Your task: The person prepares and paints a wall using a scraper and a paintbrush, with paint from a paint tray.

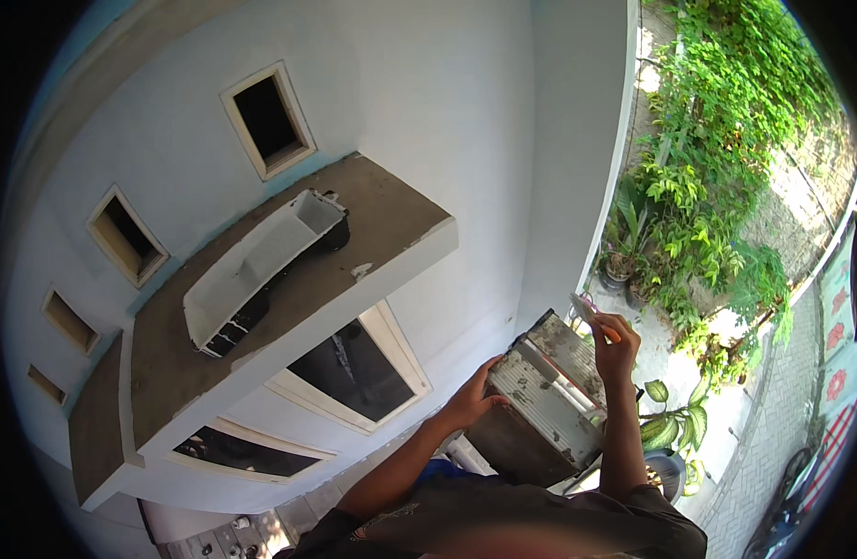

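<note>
My right hand [618, 344] is raised and closed around the orange handle of a putty knife [582, 307]. The blade points up and to the left, over the far end of a grey ribbed platform [533, 402]. This platform looks like the top of a stepladder and is stained with dirt and dried paint. My left hand [476, 400] grips its left edge, thumb lying on the top face. Across the middle of the platform runs a slot holding pale, rod-like parts [575, 397] and a red strip; my right forearm partly hides it.
A white paint tray [261, 262] with dark feet lies on the concrete ledge [393, 202] to the left. Windows [358, 370] sit below the ledge, small wall openings [269, 119] above. Right and far below are leafy plants [743, 91], a potted plant [669, 426] and paving [764, 398].
</note>
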Demonstrator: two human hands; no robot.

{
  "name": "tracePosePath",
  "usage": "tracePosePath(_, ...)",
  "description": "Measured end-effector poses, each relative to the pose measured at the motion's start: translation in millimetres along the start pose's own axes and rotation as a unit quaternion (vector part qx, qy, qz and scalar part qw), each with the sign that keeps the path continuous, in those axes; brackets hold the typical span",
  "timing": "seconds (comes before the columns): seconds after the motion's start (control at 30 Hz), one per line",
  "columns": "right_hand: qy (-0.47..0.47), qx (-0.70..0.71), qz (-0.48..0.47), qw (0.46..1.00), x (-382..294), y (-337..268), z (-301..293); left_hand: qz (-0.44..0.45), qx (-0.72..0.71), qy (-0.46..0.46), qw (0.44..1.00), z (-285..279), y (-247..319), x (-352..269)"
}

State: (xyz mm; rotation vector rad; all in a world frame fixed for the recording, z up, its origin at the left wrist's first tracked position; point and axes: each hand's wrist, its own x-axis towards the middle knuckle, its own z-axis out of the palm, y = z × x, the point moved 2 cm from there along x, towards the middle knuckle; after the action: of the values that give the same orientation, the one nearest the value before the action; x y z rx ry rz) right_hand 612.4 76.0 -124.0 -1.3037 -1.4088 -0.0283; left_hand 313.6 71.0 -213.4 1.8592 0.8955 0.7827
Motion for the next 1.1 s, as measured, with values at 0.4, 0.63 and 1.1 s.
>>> tracePosePath(0.4,0.033,-0.093,0.005,0.995,4.3,7.5,-9.5,0.007,-0.001,-0.041,0.999,-4.5,-4.0,8.9)
tracePosePath(0.63,0.032,-0.108,0.037,0.993,6.4,13.4,-10.7,0.009,-0.019,-0.064,0.998,-14.8,-1.1,20.9)
tracePosePath(1.1,-0.060,-0.154,0.089,0.982,-2.0,40.1,-7.3,-0.040,-0.042,-0.147,0.987,-21.9,-10.6,38.7)
